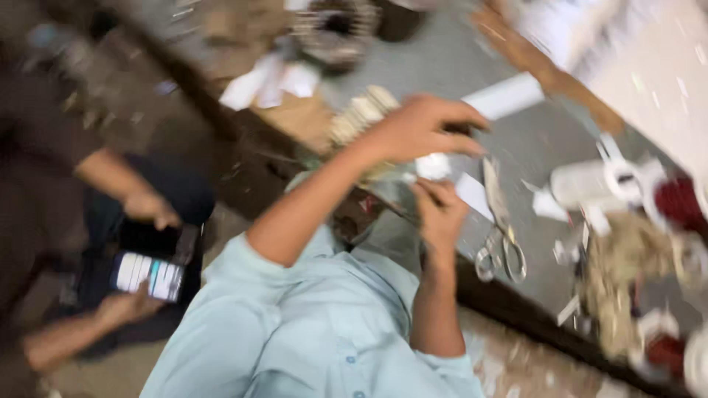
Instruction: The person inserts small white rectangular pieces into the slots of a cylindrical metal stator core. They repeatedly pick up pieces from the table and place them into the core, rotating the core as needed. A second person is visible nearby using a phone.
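The view is blurred and tilted. My left hand [420, 129] reaches over the grey table [531, 140], fingers curled down around a small white paper piece [432, 166]. Just below it, my right hand [440, 210] pinches the same white paper from underneath, with a white corner [473, 194] sticking out to the right. Both arms come from my light blue shirt [295, 332]. Metal scissors [501, 247] lie on the table just right of my right hand. A pale ribbed bundle [361, 114] sits behind my left wrist.
Another person sits at the left holding a lit phone [147, 275], one hand [151, 208] above it. A white tube [505, 96], paper scraps, a white bottle-like thing [590, 184], red spools [678, 203] and a straw-coloured tangle [623, 273] clutter the table. The table's dark edge [516, 313] runs diagonally.
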